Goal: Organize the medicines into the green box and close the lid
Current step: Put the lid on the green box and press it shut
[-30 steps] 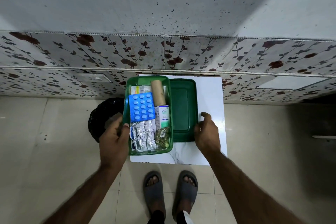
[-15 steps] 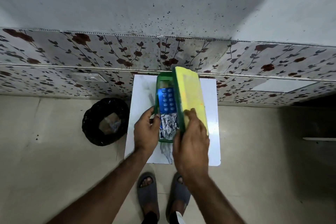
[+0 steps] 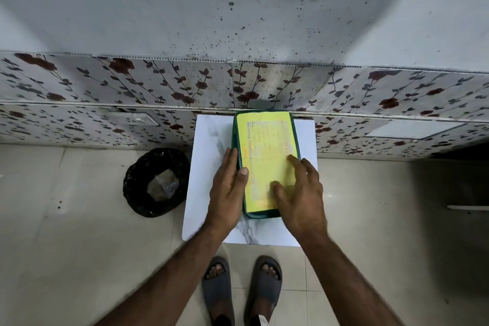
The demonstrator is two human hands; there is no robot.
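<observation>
The green box (image 3: 260,215) stands on a small white table (image 3: 209,167) with its lid (image 3: 266,145) lying flat on top; the lid carries a yellow printed label. The medicines inside are hidden. My left hand (image 3: 229,188) rests against the box's left side, thumb over the lid's edge. My right hand (image 3: 300,193) lies flat on the lid's near right part, fingers spread and pressing down.
A black bin (image 3: 156,181) with crumpled waste sits on the tiled floor left of the table. A wall with flowered panels (image 3: 158,87) runs right behind the table. My feet in grey sandals (image 3: 242,288) stand just before the table's front edge.
The lid, lying open to the right a second ago, swung over with my right hand and now covers the box. My left hand stayed at the box's left side.
</observation>
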